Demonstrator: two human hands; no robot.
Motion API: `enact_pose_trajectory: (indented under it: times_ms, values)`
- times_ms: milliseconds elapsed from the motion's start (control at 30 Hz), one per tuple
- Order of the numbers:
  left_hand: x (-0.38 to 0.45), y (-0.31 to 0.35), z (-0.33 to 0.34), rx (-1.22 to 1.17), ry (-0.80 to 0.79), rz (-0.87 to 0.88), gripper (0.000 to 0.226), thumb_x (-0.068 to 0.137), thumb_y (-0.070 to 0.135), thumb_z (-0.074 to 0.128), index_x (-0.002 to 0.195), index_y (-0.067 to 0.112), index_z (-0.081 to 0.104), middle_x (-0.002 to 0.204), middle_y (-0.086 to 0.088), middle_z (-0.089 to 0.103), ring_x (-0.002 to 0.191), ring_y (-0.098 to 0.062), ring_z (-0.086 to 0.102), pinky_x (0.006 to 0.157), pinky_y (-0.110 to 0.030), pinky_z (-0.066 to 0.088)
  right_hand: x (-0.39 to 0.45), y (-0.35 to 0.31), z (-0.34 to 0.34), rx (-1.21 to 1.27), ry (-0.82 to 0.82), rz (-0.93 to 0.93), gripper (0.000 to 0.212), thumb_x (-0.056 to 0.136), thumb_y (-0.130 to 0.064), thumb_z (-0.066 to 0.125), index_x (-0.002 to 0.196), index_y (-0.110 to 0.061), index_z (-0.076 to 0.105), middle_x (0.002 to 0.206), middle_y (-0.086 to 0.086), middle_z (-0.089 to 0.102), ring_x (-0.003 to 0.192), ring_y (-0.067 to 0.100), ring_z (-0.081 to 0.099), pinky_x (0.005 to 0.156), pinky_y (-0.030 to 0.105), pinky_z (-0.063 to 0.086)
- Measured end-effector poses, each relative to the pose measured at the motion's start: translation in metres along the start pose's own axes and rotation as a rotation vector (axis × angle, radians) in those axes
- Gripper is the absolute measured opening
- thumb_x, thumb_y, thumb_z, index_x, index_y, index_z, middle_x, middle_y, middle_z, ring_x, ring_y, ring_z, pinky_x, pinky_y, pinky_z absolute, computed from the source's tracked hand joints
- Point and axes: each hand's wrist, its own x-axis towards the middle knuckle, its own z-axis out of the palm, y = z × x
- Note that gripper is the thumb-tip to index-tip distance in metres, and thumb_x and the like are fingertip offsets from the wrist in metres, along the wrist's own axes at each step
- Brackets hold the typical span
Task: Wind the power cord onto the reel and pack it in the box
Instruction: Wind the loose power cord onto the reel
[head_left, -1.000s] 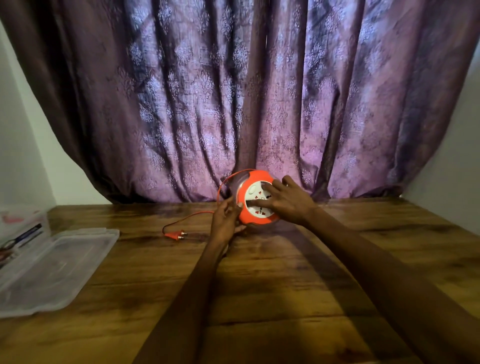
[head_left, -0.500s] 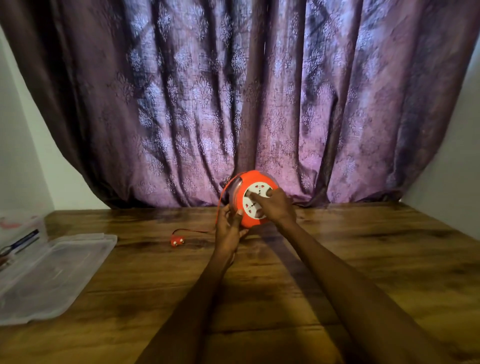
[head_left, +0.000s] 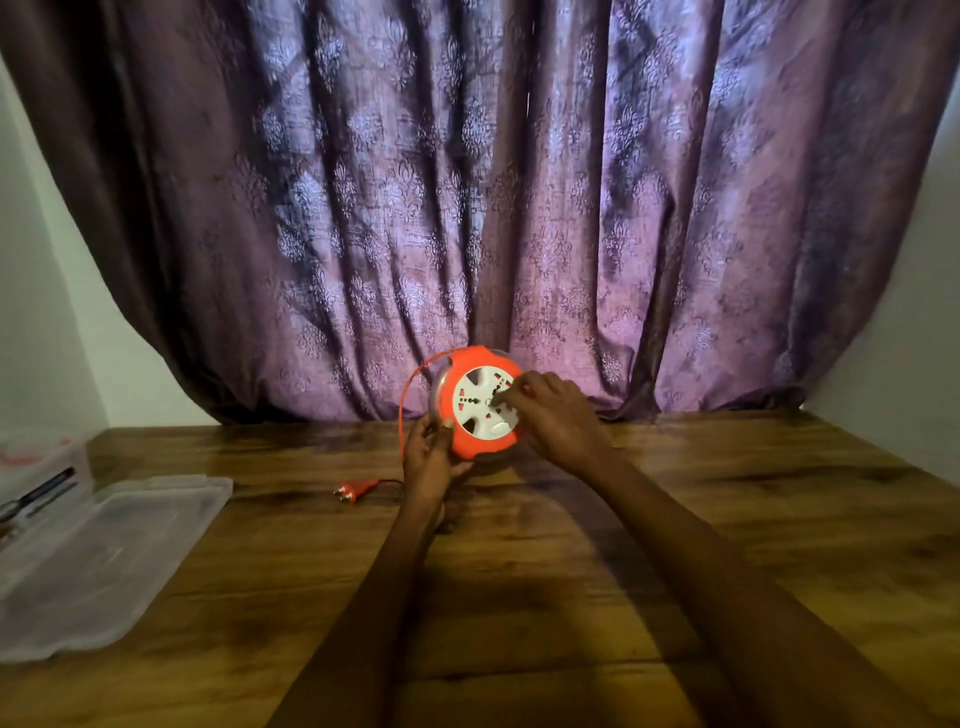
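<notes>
An orange cord reel (head_left: 470, 447) with a white socket face stands on edge above the far middle of the wooden table (head_left: 519, 597). My left hand (head_left: 430, 460) grips its lower left rim. The fingers of my right hand (head_left: 550, 415) curl onto the white face near its centre. A thin orange power cord (head_left: 404, 410) loops from the reel's top down its left side. The cord's plug (head_left: 350, 489) lies on the table left of my left hand. A clear plastic box (head_left: 36, 467) sits at the far left edge.
The box's clear lid (head_left: 104, 556) lies flat on the table at the left. Dark-handled tools (head_left: 36, 493) show inside the box. A purple patterned curtain (head_left: 493, 208) hangs behind the table, with white walls on both sides.
The plug has slid right along the table toward the reel, and the loose cord has shortened. My right hand has shifted around on the white face.
</notes>
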Motion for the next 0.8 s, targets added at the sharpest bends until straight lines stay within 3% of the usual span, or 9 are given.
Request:
enact_pose_trajectory:
  times_ms: [67, 133, 200, 333, 567, 633, 733, 800]
  values:
    - [0.003, 0.004, -0.007, 0.041, -0.019, -0.004, 0.027, 0.100, 0.016, 0.057, 0.124, 0.005, 0.057, 0.110, -0.011, 0.068, 0.096, -0.024, 0.065, 0.063, -0.043, 0.062, 0.003, 0.006, -0.007, -0.141, -0.065, -0.250, 0.049, 0.085, -0.022, 0.040, 0.126, -0.032, 0.065, 0.137, 0.008, 0.058, 0.120, 0.032, 0.056, 0.086, 0.042, 0.046]
    - [0.006, 0.005, -0.013, 0.081, -0.037, 0.013, 0.022, 0.100, 0.013, 0.055, 0.121, 0.006, 0.059, 0.103, -0.011, 0.069, 0.084, -0.022, 0.065, 0.050, -0.032, 0.060, 0.007, 0.009, -0.015, -0.258, -0.130, -0.387, 0.057, 0.082, -0.018, 0.031, 0.127, -0.034, 0.064, 0.142, 0.009, 0.055, 0.123, 0.032, 0.055, 0.086, 0.043, 0.045]
    - [0.007, 0.005, -0.015, 0.127, -0.051, 0.024, 0.018, 0.100, 0.010, 0.055, 0.117, 0.011, 0.060, 0.098, -0.010, 0.069, 0.077, -0.021, 0.063, 0.047, -0.029, 0.057, 0.010, 0.011, -0.023, -0.350, -0.188, -0.469, 0.058, 0.082, -0.018, 0.031, 0.126, -0.037, 0.064, 0.142, 0.009, 0.055, 0.122, 0.031, 0.057, 0.085, 0.040, 0.044]
    - [0.009, -0.001, -0.016, 0.217, -0.098, 0.033, 0.016, 0.099, 0.005, 0.054, 0.113, 0.007, 0.061, 0.104, -0.020, 0.065, 0.084, -0.027, 0.059, 0.072, -0.046, 0.054, 0.013, 0.013, -0.029, -0.466, -0.245, -0.577, 0.050, 0.089, -0.021, 0.035, 0.124, -0.042, 0.064, 0.140, 0.012, 0.057, 0.116, 0.030, 0.060, 0.084, 0.037, 0.044]
    - [0.001, -0.007, -0.006, 0.204, -0.163, -0.044, 0.014, 0.099, 0.013, 0.057, 0.113, 0.012, 0.057, 0.105, -0.014, 0.065, 0.086, -0.027, 0.064, 0.054, -0.035, 0.061, 0.008, 0.008, -0.019, -0.586, -0.272, -0.540, 0.043, 0.097, -0.033, 0.048, 0.134, -0.055, 0.048, 0.136, 0.009, 0.058, 0.114, 0.027, 0.058, 0.091, 0.043, 0.044]
    - [0.002, -0.008, -0.006, 0.220, -0.156, -0.034, 0.017, 0.099, 0.015, 0.058, 0.115, 0.012, 0.057, 0.108, -0.016, 0.066, 0.090, -0.028, 0.065, 0.062, -0.041, 0.062, 0.006, 0.003, -0.018, -0.593, -0.256, -0.499, 0.044, 0.096, -0.031, 0.049, 0.134, -0.054, 0.048, 0.132, 0.009, 0.060, 0.110, 0.028, 0.060, 0.090, 0.043, 0.045]
    - [0.004, -0.010, -0.007, 0.261, -0.146, -0.023, 0.025, 0.099, 0.016, 0.059, 0.122, 0.009, 0.056, 0.116, -0.019, 0.065, 0.097, -0.032, 0.065, 0.079, -0.061, 0.058, 0.004, -0.002, -0.014, -0.568, -0.240, -0.440, 0.047, 0.097, -0.028, 0.048, 0.138, -0.051, 0.045, 0.131, 0.011, 0.060, 0.108, 0.030, 0.059, 0.087, 0.044, 0.045]
    - [0.004, -0.012, -0.008, 0.273, -0.150, -0.004, 0.020, 0.099, 0.016, 0.059, 0.118, 0.013, 0.057, 0.111, -0.015, 0.066, 0.093, -0.026, 0.067, 0.076, -0.057, 0.059, 0.001, -0.003, -0.010, -0.512, -0.243, -0.384, 0.049, 0.099, -0.027, 0.045, 0.142, -0.049, 0.041, 0.133, 0.012, 0.057, 0.110, 0.032, 0.056, 0.088, 0.045, 0.042]
